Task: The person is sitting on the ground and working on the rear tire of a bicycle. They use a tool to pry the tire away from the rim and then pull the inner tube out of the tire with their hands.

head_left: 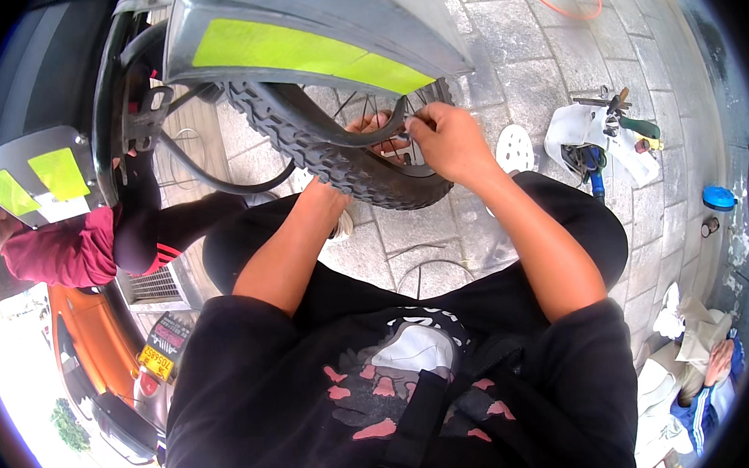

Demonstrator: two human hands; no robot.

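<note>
At the wheel's rim, both hands (416, 137) pinch something small behind the tyre (335, 155); steady, even pressure seems best.

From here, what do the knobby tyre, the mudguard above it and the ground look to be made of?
Tyre: matte black rubber, judging by its chunky tread blocks. Mudguard: grey, smooth, slightly glossy, likely plastic or painted metal, with a yellow-green reflective strip. Ground: grey stone or concrete pavers, rough with visible joints. Both hands, left and right, work at the rim.
</note>
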